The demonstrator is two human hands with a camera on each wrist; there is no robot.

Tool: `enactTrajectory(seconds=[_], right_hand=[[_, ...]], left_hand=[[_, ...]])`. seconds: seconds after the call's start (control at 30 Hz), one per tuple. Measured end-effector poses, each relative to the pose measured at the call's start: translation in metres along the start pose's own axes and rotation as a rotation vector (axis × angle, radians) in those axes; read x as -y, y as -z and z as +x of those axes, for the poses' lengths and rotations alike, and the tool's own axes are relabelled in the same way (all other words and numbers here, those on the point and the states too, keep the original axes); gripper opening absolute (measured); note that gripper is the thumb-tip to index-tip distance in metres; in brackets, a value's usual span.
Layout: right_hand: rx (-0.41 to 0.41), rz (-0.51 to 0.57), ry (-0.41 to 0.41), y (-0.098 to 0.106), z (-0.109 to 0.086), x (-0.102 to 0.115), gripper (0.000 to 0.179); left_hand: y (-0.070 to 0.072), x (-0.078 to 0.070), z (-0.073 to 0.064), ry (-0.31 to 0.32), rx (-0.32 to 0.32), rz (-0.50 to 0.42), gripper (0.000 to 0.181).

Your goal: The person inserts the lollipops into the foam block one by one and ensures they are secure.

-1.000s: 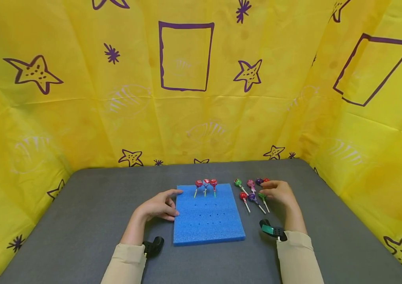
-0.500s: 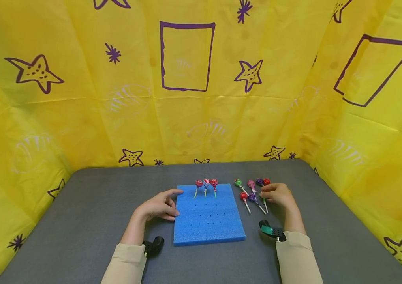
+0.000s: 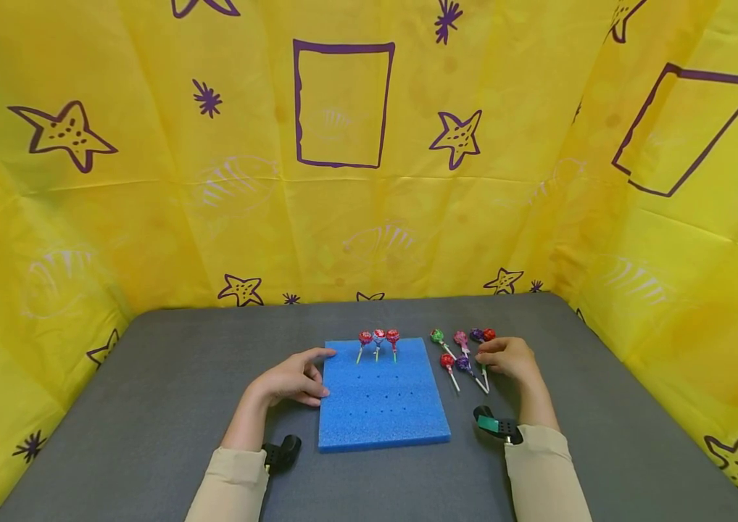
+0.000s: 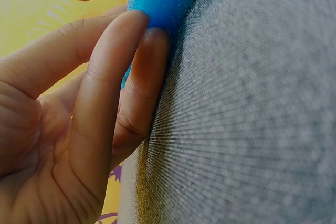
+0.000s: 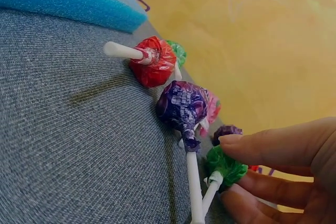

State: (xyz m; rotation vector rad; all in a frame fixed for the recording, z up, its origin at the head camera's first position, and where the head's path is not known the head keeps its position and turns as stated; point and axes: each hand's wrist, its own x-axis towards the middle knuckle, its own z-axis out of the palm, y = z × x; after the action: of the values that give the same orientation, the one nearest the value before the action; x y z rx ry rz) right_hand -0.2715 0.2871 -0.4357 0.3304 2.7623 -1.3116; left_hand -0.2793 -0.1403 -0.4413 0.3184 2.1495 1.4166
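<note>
My left hand [image 3: 291, 377] rests against the left edge of a blue foam board [image 3: 382, 424], fingers spread along its side; in the left wrist view the fingertips [image 4: 152, 43] touch the foam. Three lollipops [image 3: 378, 336] stand upright in the board's back row, above rows of small holes. To the right, my right hand [image 3: 511, 359] pinches the head of a green lollipop [image 5: 226, 167]. Its white stick reaches down to the stick of a purple lollipop [image 5: 182, 106] lying beside it.
Around the right hand lie more lollipops on the grey table [image 3: 147, 406]: a red one [image 3: 447, 360], a green one [image 3: 437, 335], a pink one [image 3: 461, 338], another purple one [image 3: 476, 333] and another red one [image 3: 488, 333]. A yellow patterned cloth [image 3: 343, 232] rises behind.
My right hand has come down slightly and its fingers have closed on the green lollipop, whose stick end has swung left toward the purple one's stick. The left hand has stayed still.
</note>
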Motion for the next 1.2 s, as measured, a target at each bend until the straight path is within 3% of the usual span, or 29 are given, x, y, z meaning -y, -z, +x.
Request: enactTrajectory(seconds=[0.63,1.2], right_hand=[[-0.060,-0.033,0.052,0.002,-0.002,0.004,0.033],[-0.168,-0.011,0.194,0.002,-0.005,0.021,0.033]], left_hand=[[0.000,-0.001,-0.001,-0.006,0.003,-0.001,0.076],[-0.001,0.000,-0.001,-0.002,-0.001,-0.001,0.076]])
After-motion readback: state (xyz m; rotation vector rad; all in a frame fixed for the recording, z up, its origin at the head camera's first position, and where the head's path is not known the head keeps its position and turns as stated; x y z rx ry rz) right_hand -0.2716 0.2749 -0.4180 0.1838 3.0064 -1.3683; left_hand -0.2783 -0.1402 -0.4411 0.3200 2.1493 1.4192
